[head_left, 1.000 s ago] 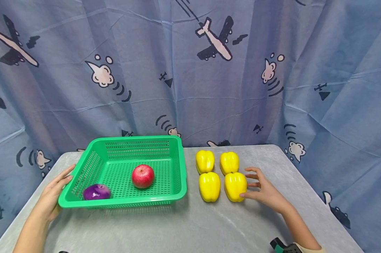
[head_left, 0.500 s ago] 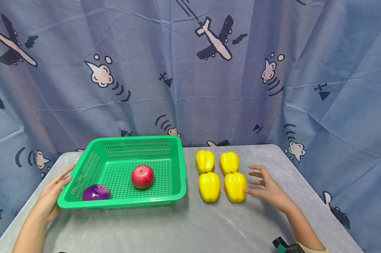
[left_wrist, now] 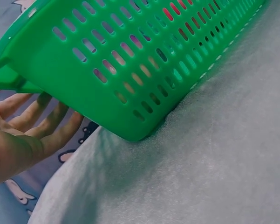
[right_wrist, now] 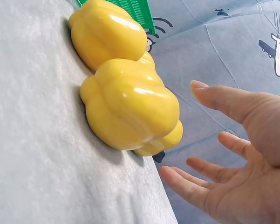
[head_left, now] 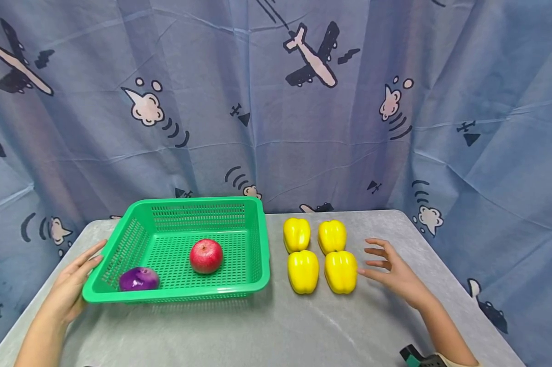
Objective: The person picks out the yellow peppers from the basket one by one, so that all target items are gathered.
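My left hand (head_left: 69,285) touches the outer left side of a green plastic basket (head_left: 198,292), its fingers (left_wrist: 60,133) extended below the rim in the left wrist view. Inside the basket lie a round red apple-like fruit (head_left: 206,256) and a glossy purple onion-like vegetable (head_left: 139,279). To the basket's right, yellow bell peppers stand in two rows of two. My right hand (head_left: 397,272) hovers just right of the front right bell pepper (head_left: 341,272), fingers spread and nothing held. In the right wrist view a gap shows between the fingertips and this bell pepper (right_wrist: 130,107).
Close beside it are the front left bell pepper (head_left: 303,271), the back left bell pepper (head_left: 296,235) and the back right bell pepper (head_left: 332,236). All stand on a grey table (head_left: 294,331). A blue curtain (head_left: 266,102) with airplane prints hangs behind the table's far edge.
My right hand has drawn away to the right from the front right bell pepper, which its thumb touched or overlapped before. The left hand and basket stay essentially in place.
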Demonstrator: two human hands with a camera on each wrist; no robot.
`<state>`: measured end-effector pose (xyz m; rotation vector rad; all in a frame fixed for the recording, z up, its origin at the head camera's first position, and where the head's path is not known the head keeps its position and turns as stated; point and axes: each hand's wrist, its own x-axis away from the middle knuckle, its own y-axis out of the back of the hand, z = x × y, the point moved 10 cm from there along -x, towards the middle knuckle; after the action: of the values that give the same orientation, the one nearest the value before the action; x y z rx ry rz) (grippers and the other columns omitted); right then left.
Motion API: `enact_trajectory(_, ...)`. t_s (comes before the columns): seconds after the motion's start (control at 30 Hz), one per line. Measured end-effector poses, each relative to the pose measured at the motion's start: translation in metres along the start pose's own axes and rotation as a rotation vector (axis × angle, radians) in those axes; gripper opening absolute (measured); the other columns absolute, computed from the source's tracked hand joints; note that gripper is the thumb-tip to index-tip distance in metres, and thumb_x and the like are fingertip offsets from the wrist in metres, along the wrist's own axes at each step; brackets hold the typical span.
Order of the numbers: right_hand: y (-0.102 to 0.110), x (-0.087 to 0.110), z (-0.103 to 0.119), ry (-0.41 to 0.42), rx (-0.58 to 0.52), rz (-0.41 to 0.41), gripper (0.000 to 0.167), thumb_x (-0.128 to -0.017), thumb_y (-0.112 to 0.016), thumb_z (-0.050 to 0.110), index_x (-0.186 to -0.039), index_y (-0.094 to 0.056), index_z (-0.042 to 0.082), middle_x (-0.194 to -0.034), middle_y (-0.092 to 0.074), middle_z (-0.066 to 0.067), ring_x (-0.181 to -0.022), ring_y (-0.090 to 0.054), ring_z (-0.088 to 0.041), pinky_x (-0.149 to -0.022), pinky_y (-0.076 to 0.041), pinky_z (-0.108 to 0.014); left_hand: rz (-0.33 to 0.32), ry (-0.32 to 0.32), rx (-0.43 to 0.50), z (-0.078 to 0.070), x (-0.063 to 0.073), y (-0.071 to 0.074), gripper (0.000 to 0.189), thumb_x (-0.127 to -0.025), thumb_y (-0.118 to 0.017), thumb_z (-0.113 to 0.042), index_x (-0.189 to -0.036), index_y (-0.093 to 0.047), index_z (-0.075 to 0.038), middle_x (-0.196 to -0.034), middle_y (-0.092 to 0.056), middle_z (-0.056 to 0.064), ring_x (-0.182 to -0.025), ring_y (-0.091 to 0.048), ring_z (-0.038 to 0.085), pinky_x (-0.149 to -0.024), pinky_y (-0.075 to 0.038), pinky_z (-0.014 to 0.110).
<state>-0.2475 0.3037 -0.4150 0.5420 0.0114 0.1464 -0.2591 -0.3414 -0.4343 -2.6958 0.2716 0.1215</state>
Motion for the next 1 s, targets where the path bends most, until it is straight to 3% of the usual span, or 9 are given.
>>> enact_trajectory(0.17, 0.005, 0.003, 0.002, -0.013, 0.0, -0.012, 0.08, -0.1, -0.074, 0.014, -0.161, -0.023, 0.003, -0.157, -0.035, -0.038, -0.133, -0.05, -0.061, -0.097, -0.062, -0.056, 0.007, -0.007, -0.017, -0.004, 0.0, 0.001, 0.05, -0.115, -0.034, -0.006, -0.135, -0.072, -0.03, -0.113, -0.077, -0.003, -0.092, -0.077, 0.013, -0.071, -0.066, 0.029)
enact_trajectory(0.3, 0.008, 0.003, 0.004, -0.022, 0.003, -0.017, 0.079, -0.1, -0.075, 0.017, -0.161, -0.026, 0.004, -0.157, -0.035, -0.037, -0.134, -0.05, -0.06, -0.098, -0.061, -0.057, -0.005, -0.005, -0.094, -0.01, 0.002, 0.008, 0.05, -0.115, -0.034, -0.006, -0.133, -0.071, -0.034, -0.117, -0.074, -0.01, -0.1, -0.075, 0.008, -0.076, -0.065, 0.027)
enact_trajectory(0.47, 0.013, 0.002, 0.009, -0.002, 0.023, -0.025, 0.076, -0.101, -0.074, 0.018, -0.161, -0.029, 0.003, -0.157, -0.037, -0.037, -0.133, -0.052, -0.059, -0.097, -0.062, -0.053, -0.1, 0.072, -0.328, -0.015, 0.007, 0.023, 0.038, -0.116, -0.042, -0.018, -0.138, -0.061, -0.042, -0.118, -0.068, -0.027, -0.102, -0.066, -0.006, -0.076, -0.062, 0.021)
enact_trajectory(0.57, 0.018, 0.001, 0.013, 0.032, 0.036, -0.043, 0.072, -0.102, -0.072, 0.017, -0.16, -0.032, 0.001, -0.156, -0.04, -0.036, -0.132, -0.053, -0.058, -0.095, -0.064, -0.046, -0.126, 0.089, -0.418, -0.021, 0.009, 0.027, 0.038, -0.116, -0.045, -0.022, -0.149, -0.051, -0.039, -0.121, -0.067, -0.03, -0.102, -0.066, -0.009, -0.074, -0.06, 0.019)
enact_trajectory(0.77, 0.028, -0.002, 0.024, 0.081, 0.088, -0.074, 0.065, -0.104, -0.069, 0.017, -0.158, -0.036, 0.0, -0.153, -0.045, -0.034, -0.13, -0.057, -0.055, -0.091, -0.064, -0.034, -0.099, 0.007, -0.429, -0.038, 0.012, 0.021, 0.043, -0.116, -0.044, -0.019, -0.157, -0.046, -0.03, -0.125, -0.068, -0.027, -0.106, -0.069, -0.007, -0.074, -0.061, 0.018)
enact_trajectory(1.0, 0.039, -0.005, 0.033, 0.105, 0.149, -0.102, 0.062, -0.106, -0.067, 0.019, -0.157, -0.038, -0.002, -0.152, -0.046, -0.035, -0.129, -0.057, -0.055, -0.091, -0.065, -0.036, -0.081, -0.046, -0.465, -0.057, 0.006, 0.009, 0.044, -0.115, -0.045, -0.017, -0.158, -0.046, -0.024, -0.125, -0.068, -0.026, -0.106, -0.069, -0.006, -0.078, -0.063, 0.019)
